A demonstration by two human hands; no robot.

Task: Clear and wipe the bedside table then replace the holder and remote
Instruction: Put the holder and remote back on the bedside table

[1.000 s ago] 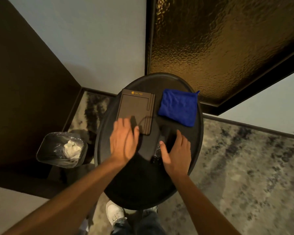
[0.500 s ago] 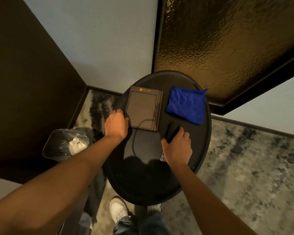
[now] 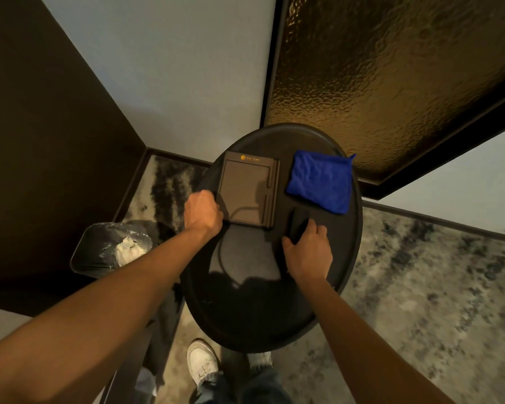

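Note:
A round black bedside table (image 3: 254, 310) fills the middle of the view. On its far half lies a flat brown holder (image 3: 247, 189) with an orange logo. My left hand (image 3: 202, 213) grips the holder's near left corner, fingers curled. To the holder's right lies a folded blue cloth (image 3: 319, 180). A black remote (image 3: 297, 221) lies on the table below the cloth. My right hand (image 3: 308, 252) covers the remote's near end, its fingers curled over it.
A black bin (image 3: 111, 249) with a clear liner and crumpled white paper stands on the floor left of the table. Walls meet in a corner behind it, with a textured amber panel (image 3: 391, 68) on the right. Patterned carpet (image 3: 435, 301) lies to the right.
My left hand slid from the holder's near edge to its left corner and curled there. My right hand moved forward along the remote. The camera shifted slightly.

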